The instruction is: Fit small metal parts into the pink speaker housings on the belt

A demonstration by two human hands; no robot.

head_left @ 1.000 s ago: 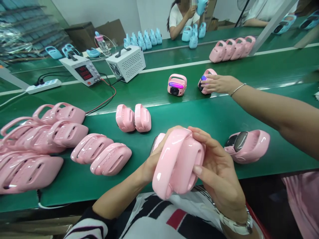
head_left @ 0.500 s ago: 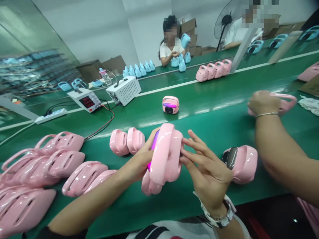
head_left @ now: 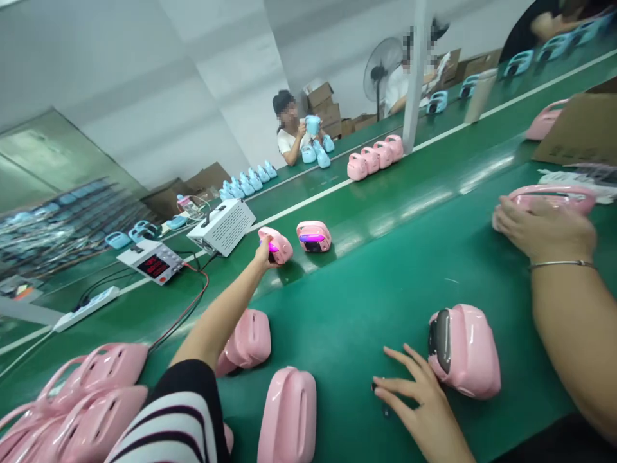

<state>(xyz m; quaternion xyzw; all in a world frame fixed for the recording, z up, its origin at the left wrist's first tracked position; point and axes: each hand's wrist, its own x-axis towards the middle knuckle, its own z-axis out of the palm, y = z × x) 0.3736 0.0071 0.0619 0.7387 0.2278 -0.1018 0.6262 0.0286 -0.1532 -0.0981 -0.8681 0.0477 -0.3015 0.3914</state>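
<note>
My left hand (head_left: 264, 252) is stretched far out over the green belt (head_left: 366, 276) and is closed on a pink speaker (head_left: 277, 245) with a purple lit strip, right beside a second lit pink speaker (head_left: 313, 236). My right hand (head_left: 418, 402) lies open and flat on the belt near me, fingers spread, touching a small dark part and just left of a pink speaker with a dark screen (head_left: 463, 350). A pink shell (head_left: 288, 416) stands close in front of me.
A co-worker's arm with a bracelet (head_left: 562, 283) reaches in from the right and grips a pink shell (head_left: 549, 198). Pink shells are piled at the lower left (head_left: 91, 392). A power supply (head_left: 153, 260), a white box (head_left: 222, 226) and cables sit at the back left. Other people work farther along.
My left hand has carried the lit pink speaker away from me and out onto the belt beside the other lit one. My right hand let go and dropped flat onto the belt.
</note>
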